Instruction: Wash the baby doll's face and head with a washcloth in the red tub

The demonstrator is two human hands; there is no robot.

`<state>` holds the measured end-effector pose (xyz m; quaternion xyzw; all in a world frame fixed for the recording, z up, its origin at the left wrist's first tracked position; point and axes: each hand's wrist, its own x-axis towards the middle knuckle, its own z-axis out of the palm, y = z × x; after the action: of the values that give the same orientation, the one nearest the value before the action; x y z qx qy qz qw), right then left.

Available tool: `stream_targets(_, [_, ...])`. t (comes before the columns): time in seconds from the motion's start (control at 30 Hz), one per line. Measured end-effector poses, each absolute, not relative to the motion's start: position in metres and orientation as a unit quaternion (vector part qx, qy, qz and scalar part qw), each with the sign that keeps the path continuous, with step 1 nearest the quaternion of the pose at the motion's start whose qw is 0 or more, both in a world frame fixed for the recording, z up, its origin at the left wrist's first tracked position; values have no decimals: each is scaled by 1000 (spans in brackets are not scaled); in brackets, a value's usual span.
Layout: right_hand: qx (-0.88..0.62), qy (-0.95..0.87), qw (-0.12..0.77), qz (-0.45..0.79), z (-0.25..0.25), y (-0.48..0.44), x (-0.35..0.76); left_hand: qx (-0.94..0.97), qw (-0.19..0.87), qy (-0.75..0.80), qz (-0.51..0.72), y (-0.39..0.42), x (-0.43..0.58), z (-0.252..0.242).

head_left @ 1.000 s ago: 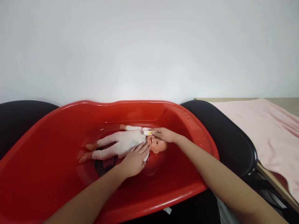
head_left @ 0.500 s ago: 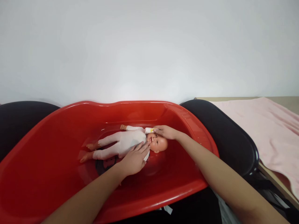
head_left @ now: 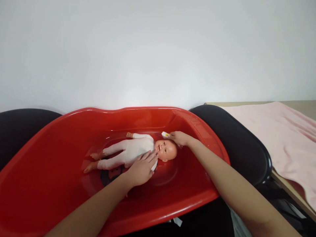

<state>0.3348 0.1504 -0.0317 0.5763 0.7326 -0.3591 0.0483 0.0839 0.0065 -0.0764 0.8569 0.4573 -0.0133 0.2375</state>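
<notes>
A baby doll (head_left: 138, 148) in a white body suit lies face up in the red baby bathtub (head_left: 197, 184), its bald head to the right. My left hand (head_left: 142, 169) rests flat on its near shoulder and upper chest, fingers stretched out and hiding the near arm. Beside the far side of the head, my right hand (head_left: 179, 138) pinches a small white cloth (head_left: 165, 134) with a yellow mark. Only one end of the cloth shows past the fingers. The doll's feet point left, in shallow water.
Black rounded panels flank the tub, one on the right (head_left: 237, 141) and one on the left (head_left: 22, 131). A pink towel (head_left: 283, 131) covers the surface at the far right. Behind everything rises a pale wall (head_left: 153, 52). A dark printed shape lies under the doll.
My right hand has shifted slightly right with the cloth, away from the doll's cheek toward the top of its head. My left hand stays on the doll.
</notes>
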Motion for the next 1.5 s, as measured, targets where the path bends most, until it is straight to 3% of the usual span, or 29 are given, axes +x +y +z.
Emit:
stream_targets(0.1, [586,740,23,-329,-28,151,335,857,240,455,-7,7,84,-80])
stream_targets(0.47, [580,767,92,-260,-17,154,338,849,250,464,-21,6,85,-73])
stream_targets(0.7, [528,698,105,-471,-6,149,344,848,256,463,-19,7,85,-75])
stream_targets(0.9, [534,773,107,-326,-9,156,350,851,251,462,5,6,86,-65])
stream_targets(1.13, [514,662,138,-527,-9,147,348,848,255,464,8,6,86,-69])
stream_targets(1.37, [539,708,144,-433,-10,151,349,848,260,463,-11,7,87,-68])
stream_targets(1.5, [496,661,198,-527,-14,150,349,849,257,461,-9,8,86,-70])
